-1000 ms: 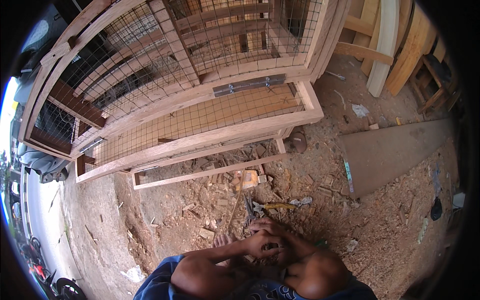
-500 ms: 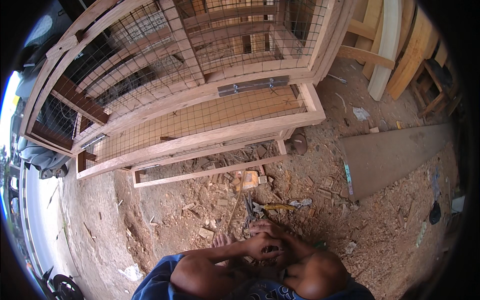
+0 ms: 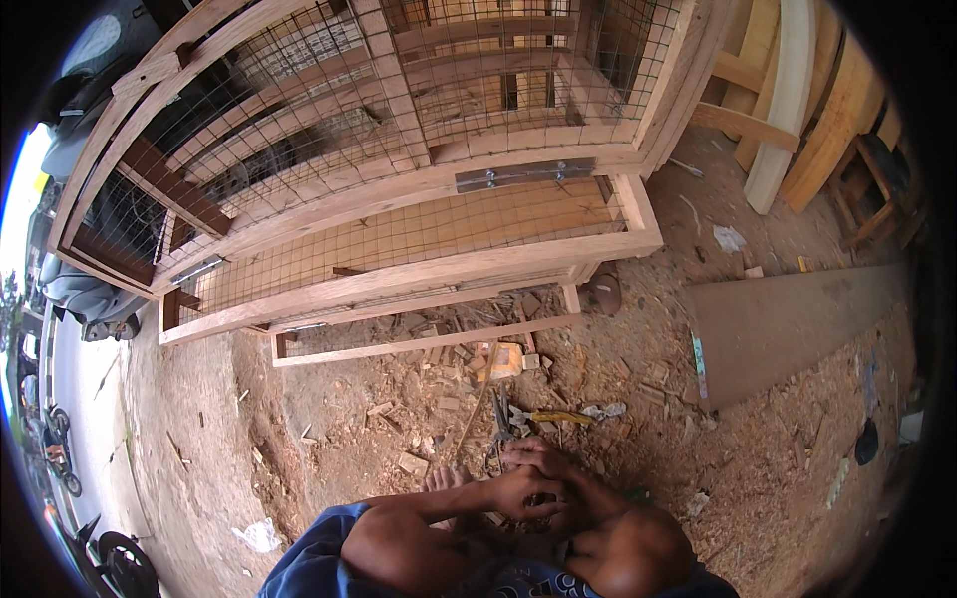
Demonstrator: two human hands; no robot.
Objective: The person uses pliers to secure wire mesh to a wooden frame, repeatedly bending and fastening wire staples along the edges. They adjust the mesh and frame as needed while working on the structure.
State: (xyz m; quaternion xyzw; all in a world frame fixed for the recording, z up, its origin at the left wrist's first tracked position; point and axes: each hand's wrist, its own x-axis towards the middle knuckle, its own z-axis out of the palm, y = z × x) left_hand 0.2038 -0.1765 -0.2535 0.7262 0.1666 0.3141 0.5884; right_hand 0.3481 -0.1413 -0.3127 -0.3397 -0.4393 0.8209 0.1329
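The person's left hand [image 3: 520,490] and right hand [image 3: 554,470] meet low at 6 o'clock, fingers curled together over something hidden; whether they clamp anything cannot be told. Just beyond them at 12 o'clock, pliers [image 3: 500,424] lie on the sawdust ground [image 3: 778,478], beside a yellow-handled tool [image 3: 554,417]. The wire-mesh wooden cage [image 3: 399,189] stands farther up.

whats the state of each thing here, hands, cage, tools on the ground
left hand: laid over the right, fingers curled; whether it grips anything is hidden
right hand: pressed against the left, low over the dirt
wooden cage: lying tilted on the ground, wire mesh fitted
metal hinge plate: screwed flat on the frame
pliers: lying on the sawdust, untouched
flat board: lying flat on the ground
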